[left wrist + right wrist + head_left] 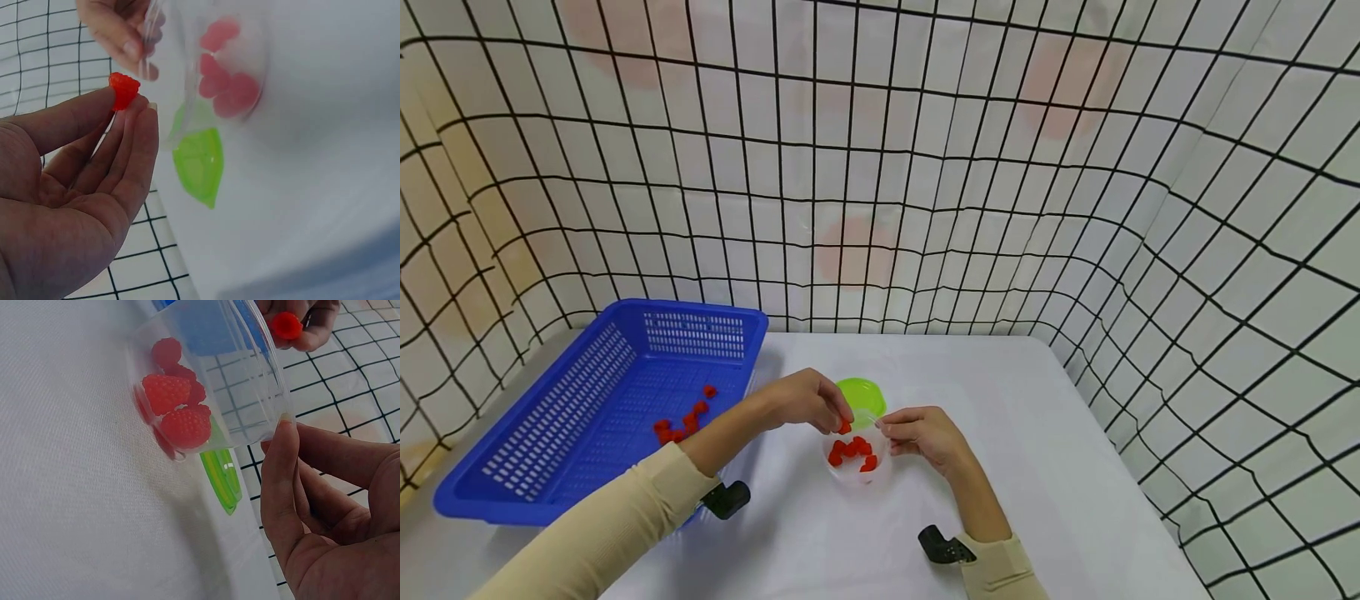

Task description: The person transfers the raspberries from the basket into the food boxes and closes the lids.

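Observation:
Between thumb and fingertips my left hand (811, 402) pinches a red raspberry (124, 90), held just above the rim of a clear plastic container (850, 473). My right hand (927, 435) pinches that container's rim on its right side, as the right wrist view shows with thumb and finger at the edge. Several raspberries (185, 426) lie at the bottom of the container, which stands on the white table. A bright green lid (862, 395) lies flat on the table behind it.
At the left stands a blue perforated basket (617, 375) with several more raspberries (691, 421) inside, near its right wall. The white table (1000, 392) reaches back to a black grid net (865, 183) that rises behind and on both sides.

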